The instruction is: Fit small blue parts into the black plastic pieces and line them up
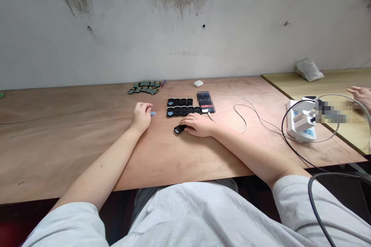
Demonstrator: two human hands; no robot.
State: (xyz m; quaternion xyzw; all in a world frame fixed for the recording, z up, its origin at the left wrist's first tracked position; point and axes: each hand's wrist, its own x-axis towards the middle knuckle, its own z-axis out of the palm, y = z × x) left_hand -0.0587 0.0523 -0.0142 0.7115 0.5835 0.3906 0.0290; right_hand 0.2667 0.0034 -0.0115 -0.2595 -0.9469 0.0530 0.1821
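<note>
My left hand (141,117) is closed on the table, fingers curled, with a small light-blue piece (153,113) sticking out at its fingertips. My right hand (199,124) grips the edge of a small black plastic shell (179,129), which lies slanted near the table top. Just beyond it, similar black shells (180,111) stand side by side in two rows. The leftmost shell of each row has a light-blue piece in it. Farther back on the left lie several green circuit boards (144,89), also in two rows.
A phone (205,102) with a white cable sits right of the shells, a white earbud case (198,83) behind. A purple-handled tool (163,83) lies by the boards. At right are a power strip (303,123), loose cables, a plastic bag (309,69) and another person's hand (361,95).
</note>
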